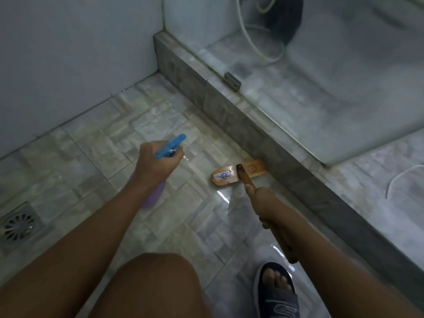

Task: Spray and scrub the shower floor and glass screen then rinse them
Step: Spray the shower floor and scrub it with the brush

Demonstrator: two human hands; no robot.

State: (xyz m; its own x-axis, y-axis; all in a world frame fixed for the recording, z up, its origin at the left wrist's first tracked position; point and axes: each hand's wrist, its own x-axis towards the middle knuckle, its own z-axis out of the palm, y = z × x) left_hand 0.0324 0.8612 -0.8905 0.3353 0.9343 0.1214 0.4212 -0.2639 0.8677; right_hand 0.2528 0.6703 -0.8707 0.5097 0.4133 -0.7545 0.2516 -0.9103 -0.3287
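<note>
My left hand grips a spray bottle with a blue trigger head and a purple body, nozzle pointing forward over the wet tiled floor. My right hand grips the wooden handle of a scrub brush. The brush's wooden head lies flat on the floor against the grey tiled kerb. Behind the kerb stands the glass screen, hazy and streaked.
A square metal floor drain sits at the left edge. A white hose hangs behind the glass, and a metal hinge bracket sits on the kerb. My knee and a foot in a dark slipper are at the bottom.
</note>
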